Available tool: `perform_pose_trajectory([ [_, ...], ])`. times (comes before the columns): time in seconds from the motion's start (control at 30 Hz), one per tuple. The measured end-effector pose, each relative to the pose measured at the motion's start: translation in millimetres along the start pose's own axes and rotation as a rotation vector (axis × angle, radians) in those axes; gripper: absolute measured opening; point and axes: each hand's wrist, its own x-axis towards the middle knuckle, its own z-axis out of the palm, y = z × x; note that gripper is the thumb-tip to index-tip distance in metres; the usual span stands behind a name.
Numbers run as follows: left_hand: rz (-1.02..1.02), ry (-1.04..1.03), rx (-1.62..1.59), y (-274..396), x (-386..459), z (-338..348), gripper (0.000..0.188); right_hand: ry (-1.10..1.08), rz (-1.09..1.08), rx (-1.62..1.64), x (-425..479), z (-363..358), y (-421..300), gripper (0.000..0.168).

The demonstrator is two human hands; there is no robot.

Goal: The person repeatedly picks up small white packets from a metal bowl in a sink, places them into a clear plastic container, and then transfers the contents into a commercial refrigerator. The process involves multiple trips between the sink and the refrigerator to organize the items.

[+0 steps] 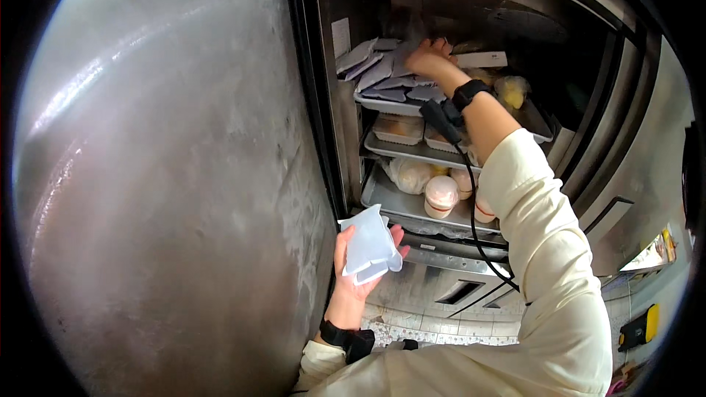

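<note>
In my left hand [351, 289] I hold a small stack of white sealed pouches [370, 242], in front of the open steel refrigerator. My right hand [431, 59] reaches over the top metal tray [389, 105], at a heap of similar pouches [380, 73]. Its fingertips are partly hidden, so whether they grip a pouch is unclear. Beside this hand lies a white box [481, 59]. A clear bag with something yellow [514, 94] sits further right on the tray.
Lower trays carry wrapped food packs [398, 128], a lidded tub [441, 196] and a plastic-wrapped bundle [411, 175]. The large steel door [182, 176] stands along my left. A black cable [475, 215] hangs by my right arm. A closed lower drawer front [436, 281] lies below.
</note>
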Motion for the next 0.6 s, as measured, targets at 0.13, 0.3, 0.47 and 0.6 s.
perform_pose_trajectory([
  [0.13,0.036,0.021,0.072,4,0,6,0.06,0.388,-0.415,0.24,-47,-25,3,0.036],
  [0.3,0.148,-0.124,0.144,-5,9,1,0.05,-0.526,-0.758,0.172,-230,-60,13,0.067],
  [0.47,0.235,0.09,0.28,-11,22,1,0.055,-0.775,-0.575,0.36,-253,-23,31,0.068],
  [0.6,0.192,0.024,0.361,-10,26,1,0.055,-0.695,-0.639,0.441,-231,-45,36,0.062],
])
